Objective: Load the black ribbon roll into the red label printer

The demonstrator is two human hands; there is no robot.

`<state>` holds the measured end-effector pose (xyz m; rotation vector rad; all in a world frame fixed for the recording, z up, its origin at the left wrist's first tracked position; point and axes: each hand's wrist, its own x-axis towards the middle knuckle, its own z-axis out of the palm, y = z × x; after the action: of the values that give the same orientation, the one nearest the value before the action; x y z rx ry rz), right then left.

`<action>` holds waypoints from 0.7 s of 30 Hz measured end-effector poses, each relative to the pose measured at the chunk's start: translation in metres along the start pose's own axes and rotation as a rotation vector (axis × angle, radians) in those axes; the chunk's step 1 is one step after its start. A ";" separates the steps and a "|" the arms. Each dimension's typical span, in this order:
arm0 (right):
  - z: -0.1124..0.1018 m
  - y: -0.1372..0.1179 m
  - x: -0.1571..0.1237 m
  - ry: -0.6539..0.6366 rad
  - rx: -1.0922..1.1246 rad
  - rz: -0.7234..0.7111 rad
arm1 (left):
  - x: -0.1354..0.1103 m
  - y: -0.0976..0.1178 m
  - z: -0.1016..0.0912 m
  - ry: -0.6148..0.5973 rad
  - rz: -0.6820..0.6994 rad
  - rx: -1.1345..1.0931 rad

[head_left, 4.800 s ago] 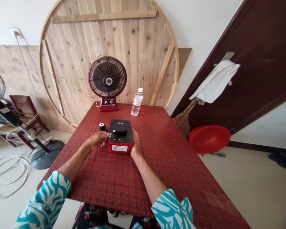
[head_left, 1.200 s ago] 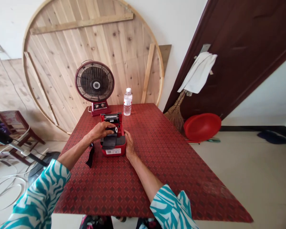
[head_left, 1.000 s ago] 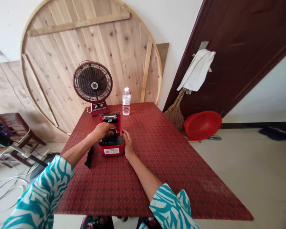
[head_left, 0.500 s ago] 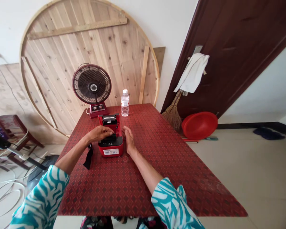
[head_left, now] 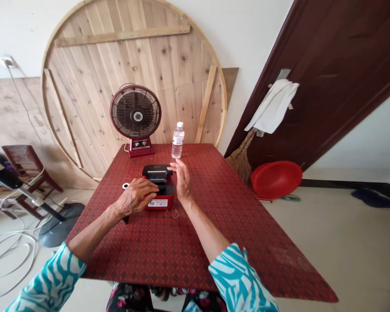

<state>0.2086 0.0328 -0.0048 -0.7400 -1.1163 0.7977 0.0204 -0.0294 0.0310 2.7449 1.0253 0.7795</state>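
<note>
The patterned red worktop (head_left: 221, 242) spreads beneath both forearms and runs on past the fingertips. At its far end, beyond the left hand (head_left: 137, 197), stands a dark red fan (head_left: 137, 115). Between the two hands sits the red-and-black device (head_left: 167, 193), flat on the worktop, its labelled front facing the person. A clear bottle (head_left: 177, 141) stands upright beyond the right hand (head_left: 183, 180), apart from it.

The black lid (head_left: 157, 167) of the device is raised at the far side of the opening. The right hand is spread, fingers nearly straight, their tips at the lid's right edge. The left hand is bent over the near left side of the opening; whether it pinches anything inside cannot be told.

The step in hand appears to be work at the open compartment and its lid. Lowering that lid would call for the left fingers to clear the opening first.

Just beyond the left hand lies a small roll (head_left: 125, 186), white end showing; a dark strip (head_left: 126, 219) pokes out below that wrist.
</note>
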 end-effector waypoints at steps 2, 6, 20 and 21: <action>-0.007 0.004 -0.018 0.009 0.001 0.002 | -0.003 -0.006 0.000 0.113 -0.046 0.045; -0.012 0.010 -0.036 0.030 -0.011 0.018 | -0.007 -0.022 0.000 0.166 -0.202 0.181; -0.014 0.025 -0.039 0.170 0.166 0.118 | -0.015 -0.037 0.004 0.146 -0.296 -0.054; -0.015 0.031 -0.038 0.234 0.209 0.157 | -0.016 -0.038 0.004 0.214 -0.372 -0.170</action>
<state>0.2082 0.0150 -0.0525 -0.7288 -0.7594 0.9194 -0.0102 -0.0103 0.0101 2.2693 1.3851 1.0512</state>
